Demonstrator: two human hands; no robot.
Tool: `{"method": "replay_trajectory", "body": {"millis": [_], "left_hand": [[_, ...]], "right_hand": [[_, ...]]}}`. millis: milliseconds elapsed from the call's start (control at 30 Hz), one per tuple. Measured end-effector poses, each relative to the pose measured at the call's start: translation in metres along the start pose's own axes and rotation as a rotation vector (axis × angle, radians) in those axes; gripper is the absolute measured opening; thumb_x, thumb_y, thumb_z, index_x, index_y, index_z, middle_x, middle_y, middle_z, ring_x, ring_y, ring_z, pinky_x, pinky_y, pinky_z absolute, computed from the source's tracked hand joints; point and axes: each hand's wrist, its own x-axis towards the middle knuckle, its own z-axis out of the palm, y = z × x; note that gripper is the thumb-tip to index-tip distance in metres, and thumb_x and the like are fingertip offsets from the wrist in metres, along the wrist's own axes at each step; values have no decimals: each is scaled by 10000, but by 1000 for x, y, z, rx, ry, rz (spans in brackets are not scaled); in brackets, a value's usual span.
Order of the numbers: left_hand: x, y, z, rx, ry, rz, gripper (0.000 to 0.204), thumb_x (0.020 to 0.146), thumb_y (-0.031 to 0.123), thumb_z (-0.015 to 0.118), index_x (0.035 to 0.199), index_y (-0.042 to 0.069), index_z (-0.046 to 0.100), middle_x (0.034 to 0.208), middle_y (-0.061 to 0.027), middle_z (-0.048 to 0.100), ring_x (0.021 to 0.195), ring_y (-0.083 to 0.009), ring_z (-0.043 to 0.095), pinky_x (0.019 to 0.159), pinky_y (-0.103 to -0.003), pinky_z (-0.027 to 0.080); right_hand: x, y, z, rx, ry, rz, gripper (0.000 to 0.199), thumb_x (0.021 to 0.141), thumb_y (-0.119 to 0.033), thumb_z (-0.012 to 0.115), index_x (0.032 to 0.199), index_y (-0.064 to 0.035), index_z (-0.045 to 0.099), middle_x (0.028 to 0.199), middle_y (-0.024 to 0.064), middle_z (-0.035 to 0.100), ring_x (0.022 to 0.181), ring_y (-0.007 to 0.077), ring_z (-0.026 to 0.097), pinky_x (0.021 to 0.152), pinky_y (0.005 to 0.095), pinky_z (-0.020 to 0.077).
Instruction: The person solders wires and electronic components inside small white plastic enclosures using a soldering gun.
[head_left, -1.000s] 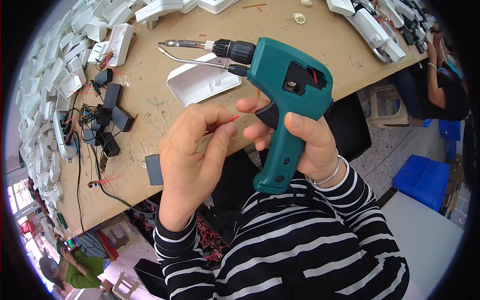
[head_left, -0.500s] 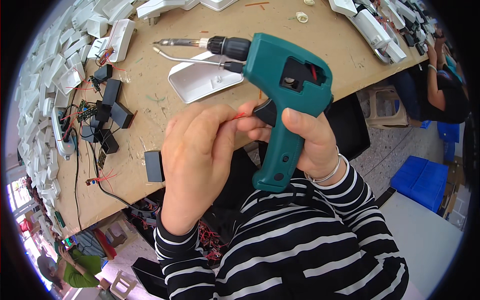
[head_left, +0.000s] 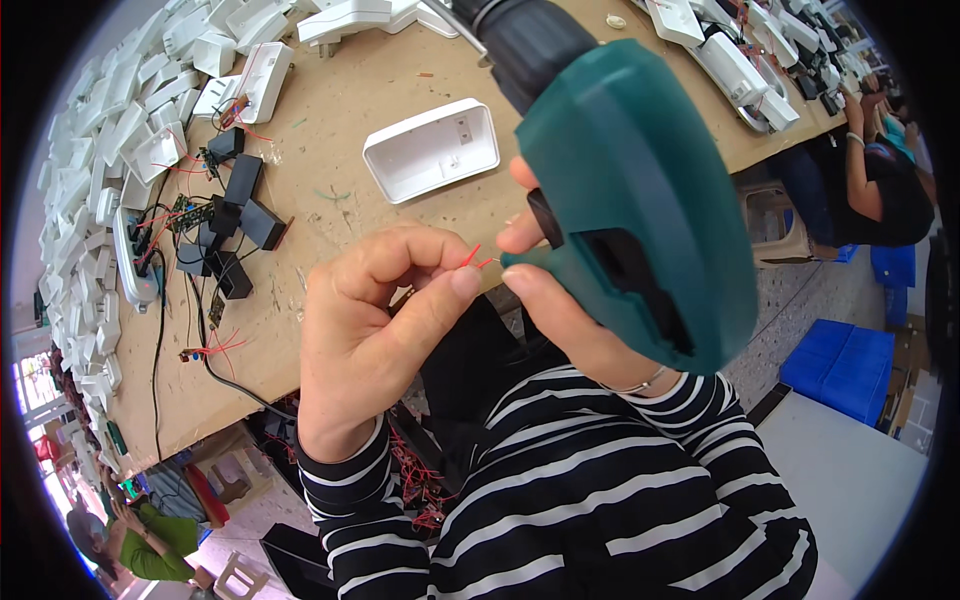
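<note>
My left hand (head_left: 355,320) pinches thin red wires (head_left: 471,257) between thumb and forefinger, with the bared ends pointing right and up. Gripped in my right hand (head_left: 560,320) is a dark green soldering gun (head_left: 650,190), raised close to the camera. Its body covers most of that hand, and its tip lies beyond the top edge of the picture. The right thumb tip is just beside the wire ends; whether it touches them I cannot tell. Beyond both hands, a white plastic housing (head_left: 430,185) lies open side up on the table.
Along the table's left side are heaped white housings (head_left: 105,170), black boxes (head_left: 243,180) with circuit boards, and a power strip (head_left: 135,265). More housings (head_left: 735,70) lie at the far right. Red wires (head_left: 420,480) fill a container below the table edge. Other people sit at both sides.
The soldering gun has tipped upward and come nearer the camera, its tip leaving the picture. My left hand has rolled so its thumb shows, and the red wire ends stand out more.
</note>
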Motion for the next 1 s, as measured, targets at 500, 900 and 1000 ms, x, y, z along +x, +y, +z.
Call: {"method": "replay_trajectory", "body": {"millis": [500,900,1000], "left_hand": [[-1,-10,-12,-54,-81,74,55,810,12,677,848,-17,651,713,-1,589,660,-63,506,599,-211,403],[4,-10,-12,29,-50,60,47,786,26,678,802,-13,657,662,-3,546,601,-72,458,552,-229,365],[5,-9,-12,103,-98,104,40,779,26,678,795,-4,657,644,-9,531,588,-77,458,543,-233,360]], "right_hand": [[9,-8,9,433,-121,37,493,771,96,623,1235,59,462,1169,189,564,809,147,623,735,263,522],[10,1,1,244,-141,-94,569,763,76,649,1291,29,443,1224,193,530,894,191,633,768,290,541],[10,1,2,270,-138,-79,563,766,74,648,1289,28,445,1219,183,534,888,181,626,761,284,536]]}}
